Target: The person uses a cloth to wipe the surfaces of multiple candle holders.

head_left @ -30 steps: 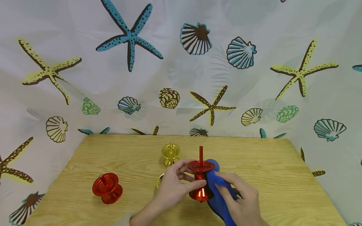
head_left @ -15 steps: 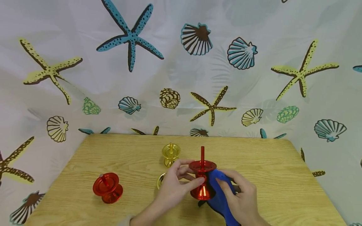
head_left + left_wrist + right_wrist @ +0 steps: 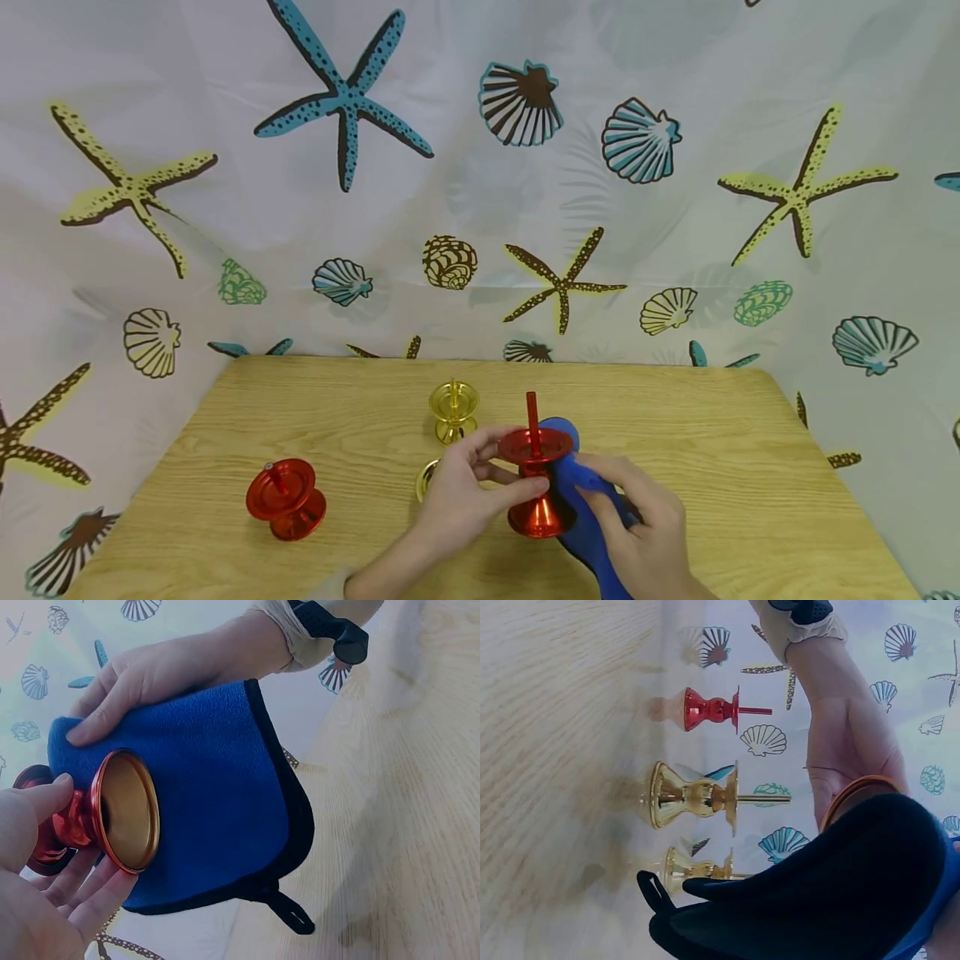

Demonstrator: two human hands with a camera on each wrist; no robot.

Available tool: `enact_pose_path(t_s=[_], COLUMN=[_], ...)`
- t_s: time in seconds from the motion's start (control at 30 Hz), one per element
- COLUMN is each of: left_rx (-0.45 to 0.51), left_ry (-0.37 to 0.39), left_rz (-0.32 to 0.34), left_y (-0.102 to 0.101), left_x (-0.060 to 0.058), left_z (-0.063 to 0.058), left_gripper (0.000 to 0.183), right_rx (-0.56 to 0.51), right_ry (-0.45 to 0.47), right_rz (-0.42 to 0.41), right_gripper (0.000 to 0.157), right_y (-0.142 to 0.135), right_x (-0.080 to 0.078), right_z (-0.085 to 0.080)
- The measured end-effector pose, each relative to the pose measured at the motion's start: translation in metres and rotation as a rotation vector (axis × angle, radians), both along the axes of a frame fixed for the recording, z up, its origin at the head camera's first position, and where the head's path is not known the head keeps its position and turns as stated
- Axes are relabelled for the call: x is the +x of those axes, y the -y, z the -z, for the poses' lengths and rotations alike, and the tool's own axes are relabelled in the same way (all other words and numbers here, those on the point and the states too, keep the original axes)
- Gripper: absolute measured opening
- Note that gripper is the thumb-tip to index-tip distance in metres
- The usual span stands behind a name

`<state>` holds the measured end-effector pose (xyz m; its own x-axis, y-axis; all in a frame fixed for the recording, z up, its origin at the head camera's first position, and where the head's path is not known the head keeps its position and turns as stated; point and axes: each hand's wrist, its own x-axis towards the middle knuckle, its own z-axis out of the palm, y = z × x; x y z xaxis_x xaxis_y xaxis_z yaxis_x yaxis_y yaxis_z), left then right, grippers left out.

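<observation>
Head view, far left: a first red holder [image 3: 282,495] stood on its base on the wooden table [image 3: 750,483], spike up. Next came a pale sleeve [image 3: 330,586] at the bottom edge, then a near gold holder [image 3: 424,481], mostly hidden behind the left hand [image 3: 459,493]. Slightly right and farther back, a rear gold holder [image 3: 454,408] stood upright. The left hand gripped a second red holder [image 3: 538,514] round its narrow waist, thumb in front, the spike leaning a little left. This holder was off the table; its hollow, gold-coloured underside showed in the left wrist view. On its right hung a blue cloth [image 3: 592,542], part of it showing beyond the rim; I could not tell whether it touched the metal. The cloth had a dark border [image 3: 301,825] and a loop [image 3: 291,909] at its lower end. Rightmost, the right hand [image 3: 648,525] pinched the cloth between thumb and fingers. Behind the table, a white curtain [image 3: 412,208] with starfish and shell prints spanned from side to side.
</observation>
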<state>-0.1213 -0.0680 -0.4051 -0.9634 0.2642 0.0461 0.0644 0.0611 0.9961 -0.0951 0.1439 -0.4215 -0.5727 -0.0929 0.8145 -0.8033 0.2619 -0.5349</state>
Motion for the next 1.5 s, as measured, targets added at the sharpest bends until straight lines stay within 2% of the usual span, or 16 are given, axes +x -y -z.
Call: enact_pose_path(t_s=[0.17, 0.23, 0.4, 0.57, 0.73, 0.83, 0.93, 1.07, 1.2, 1.37, 1.5], left_rx=[-0.016, -0.023, -0.025, -0.009, 0.012, 0.02, 0.006, -0.039, -0.086, -0.112, -0.124], left_ry=[-0.022, -0.028, -0.038, -0.043, -0.07, -0.1, -0.131, -0.175, -0.237, -0.279, -0.272], left_rz=[-0.027, -0.036, -0.027, -0.023, -0.07, -0.152, -0.267, -0.404, -0.529, -0.677, -0.746], left_y=[0.001, 0.001, 0.002, 0.003, 0.006, 0.012, 0.023, 0.041, 0.06, 0.08, 0.093], left_x=[0.0, -0.001, -0.001, 0.001, 0.005, 0.005, 0.001, -0.009, -0.021, -0.037, -0.05], left_z=[-0.002, -0.003, -0.004, -0.003, -0.006, -0.008, -0.009, -0.007, -0.003, 0.012, 0.03], left_gripper=[0.06, 0.059, 0.059, 0.06, 0.062, 0.063, 0.065, 0.066, 0.066, 0.067, 0.068], right_rx=[0.002, 0.002, 0.001, 0.029, 0.067, 0.076, 0.081, 0.081, 0.082, 0.073, 0.05], right_ry=[-0.06, -0.064, -0.046, 0.017, 0.136, 0.171, 0.226, 0.353, 0.425, 0.474, 0.493], right_rz=[-0.04, -0.058, -0.061, -0.029, 0.014, 0.052, 0.085, 0.102, 0.144, 0.204, 0.211], right_gripper=[0.03, 0.028, 0.043, 0.049, 0.041, 0.036, 0.031, 0.025, 0.021, 0.02, 0.02], right_y=[-0.002, -0.003, -0.005, -0.008, -0.015, -0.021, -0.026, -0.035, -0.044, -0.053, -0.059], right_x=[0.007, 0.009, 0.011, 0.007, 0.001, -0.001, -0.004, -0.007, -0.009, -0.011, -0.013], right_z=[-0.004, -0.006, -0.012, -0.014, -0.014, -0.014, -0.016, -0.017, -0.018, -0.017, -0.018])
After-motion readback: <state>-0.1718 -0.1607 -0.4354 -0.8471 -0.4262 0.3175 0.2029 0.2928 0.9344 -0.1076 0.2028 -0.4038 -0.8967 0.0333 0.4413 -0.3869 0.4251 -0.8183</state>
